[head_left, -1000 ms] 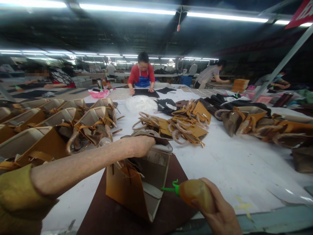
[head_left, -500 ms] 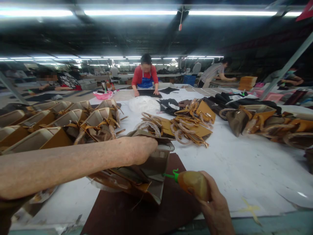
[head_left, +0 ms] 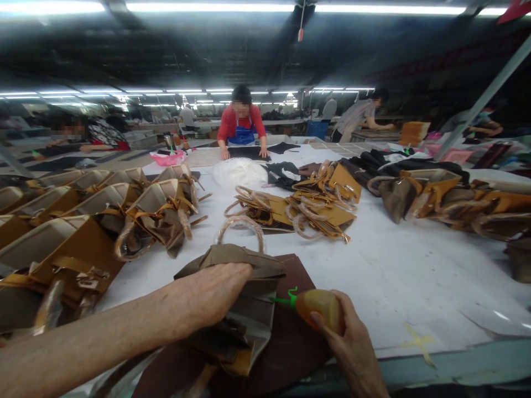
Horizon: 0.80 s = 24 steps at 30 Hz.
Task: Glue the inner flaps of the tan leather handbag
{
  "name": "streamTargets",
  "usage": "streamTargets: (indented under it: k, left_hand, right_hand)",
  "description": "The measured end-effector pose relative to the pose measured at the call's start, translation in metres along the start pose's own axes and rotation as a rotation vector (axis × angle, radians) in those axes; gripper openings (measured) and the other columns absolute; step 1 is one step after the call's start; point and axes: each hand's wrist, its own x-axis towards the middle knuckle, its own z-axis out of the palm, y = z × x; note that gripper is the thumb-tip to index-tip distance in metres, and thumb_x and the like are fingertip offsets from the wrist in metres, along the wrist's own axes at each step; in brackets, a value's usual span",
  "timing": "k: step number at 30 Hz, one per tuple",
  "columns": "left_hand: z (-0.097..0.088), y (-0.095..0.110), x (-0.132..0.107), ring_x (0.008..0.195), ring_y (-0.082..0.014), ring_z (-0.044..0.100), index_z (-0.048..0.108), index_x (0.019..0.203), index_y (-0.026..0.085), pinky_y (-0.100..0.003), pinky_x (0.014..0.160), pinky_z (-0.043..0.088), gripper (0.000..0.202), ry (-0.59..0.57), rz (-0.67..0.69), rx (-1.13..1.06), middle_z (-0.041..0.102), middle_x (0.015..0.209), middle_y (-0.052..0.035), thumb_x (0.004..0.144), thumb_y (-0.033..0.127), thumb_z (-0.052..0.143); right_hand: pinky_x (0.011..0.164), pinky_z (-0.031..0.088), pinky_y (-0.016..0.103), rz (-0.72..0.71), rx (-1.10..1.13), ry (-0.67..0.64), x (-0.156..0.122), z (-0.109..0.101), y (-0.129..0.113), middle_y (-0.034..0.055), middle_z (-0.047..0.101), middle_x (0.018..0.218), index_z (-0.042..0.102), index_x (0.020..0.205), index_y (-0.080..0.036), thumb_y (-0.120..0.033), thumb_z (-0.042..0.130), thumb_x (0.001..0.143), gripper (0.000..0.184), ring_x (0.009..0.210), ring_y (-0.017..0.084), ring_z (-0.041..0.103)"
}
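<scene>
Our right hand (head_left: pixel 346 329) curls around the bottle (head_left: pixel 317 309), its nozzle (head_left: pixel 282 300) pointing at the bag (head_left: pixel 260 326), seemingly level for aim; atop the bag, our left hand (head_left: pixel 219 287) (fingers hidden, so we cannot tell its grip) presumably steadies it over the board (head_left: pixel 292 342).

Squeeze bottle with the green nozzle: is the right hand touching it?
Touching. The head view shows the right hand around the squeeze bottle, its thumb laid against the bottle's near side.
</scene>
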Motion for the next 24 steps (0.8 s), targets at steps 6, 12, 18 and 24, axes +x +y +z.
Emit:
streamTargets:
  k: [6, 12, 18, 24]
  left_hand:
    - [-0.008, 0.001, 0.006, 0.091, -0.0199, 0.058, 0.049, 0.096, 0.015, -0.03, 0.079, 0.043, 0.021, -0.078, -0.059, -0.008, 0.06, 0.097, -0.0072, 0.083, 0.003, 0.038]
    - [-0.001, -0.004, 0.004, 0.09, -0.0198, 0.059, 0.048, 0.096, 0.018, -0.031, 0.075, 0.045, 0.02, -0.043, -0.024, -0.045, 0.06, 0.097, -0.0054, 0.083, 0.006, 0.038]
    - [0.005, -0.007, 0.0, 0.092, -0.0213, 0.059, 0.047, 0.096, 0.019, -0.034, 0.074, 0.046, 0.021, -0.034, -0.031, -0.035, 0.06, 0.098, -0.005, 0.084, 0.006, 0.035]
    - [0.018, -0.006, -0.011, 0.094, -0.0195, 0.058, 0.049, 0.102, 0.019, -0.031, 0.082, 0.045, 0.031, -0.01, -0.012, -0.052, 0.06, 0.102, -0.0054, 0.081, 0.004, 0.032]
  right_hand:
    - [0.068, 0.049, 0.035, 0.026, -0.026, 0.036, 0.007, -0.003, -0.009, 0.0036, 0.062, 0.083, 0.046, 0.103, -0.021, -0.055, 0.058, 0.071, 0.048, 0.075, 0.025, 0.058]
    - [0.066, 0.051, 0.035, 0.043, -0.008, 0.051, 0.011, -0.004, -0.008, 0.0032, 0.063, 0.081, 0.049, 0.1, -0.022, -0.057, 0.06, 0.068, 0.05, 0.073, 0.025, 0.06]
    - [0.068, 0.05, 0.034, 0.05, 0.022, 0.011, 0.012, -0.01, -0.007, 0.003, 0.064, 0.083, 0.05, 0.099, -0.021, -0.054, 0.063, 0.067, 0.047, 0.076, 0.026, 0.06]
    - [0.069, 0.049, 0.033, 0.07, 0.026, 0.0, 0.012, -0.007, -0.007, 0.0023, 0.064, 0.083, 0.051, 0.1, -0.021, -0.054, 0.063, 0.068, 0.047, 0.078, 0.025, 0.059]
